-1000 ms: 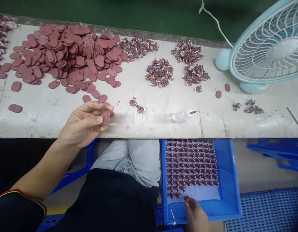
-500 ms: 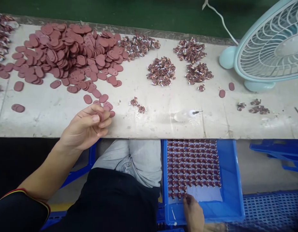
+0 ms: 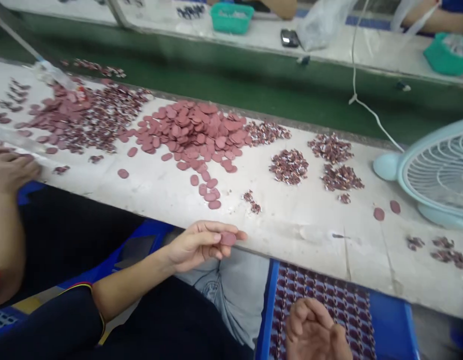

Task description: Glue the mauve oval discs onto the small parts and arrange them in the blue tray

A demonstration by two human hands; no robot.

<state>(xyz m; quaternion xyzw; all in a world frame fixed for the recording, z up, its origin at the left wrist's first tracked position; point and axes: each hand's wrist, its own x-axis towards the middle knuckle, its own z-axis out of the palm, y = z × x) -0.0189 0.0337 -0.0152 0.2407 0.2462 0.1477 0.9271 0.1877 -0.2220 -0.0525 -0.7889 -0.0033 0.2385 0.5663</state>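
At nine o'clock, a co-worker's hand (image 3: 14,172) was at the edge of the table (image 3: 160,195). Toward eleven, a heap of reddish discs (image 3: 194,127) covered part of it. At seven, the left hand (image 3: 201,245) pinched a reddish oval disc (image 3: 227,238) between thumb and fingers, the other fingers loosely bent. Between two and three lay a brown pile (image 3: 289,166). At five, the right hand (image 3: 316,332), fingers half curled and empty, was above the blue crate (image 3: 391,320). At three stood a fan (image 3: 441,175).
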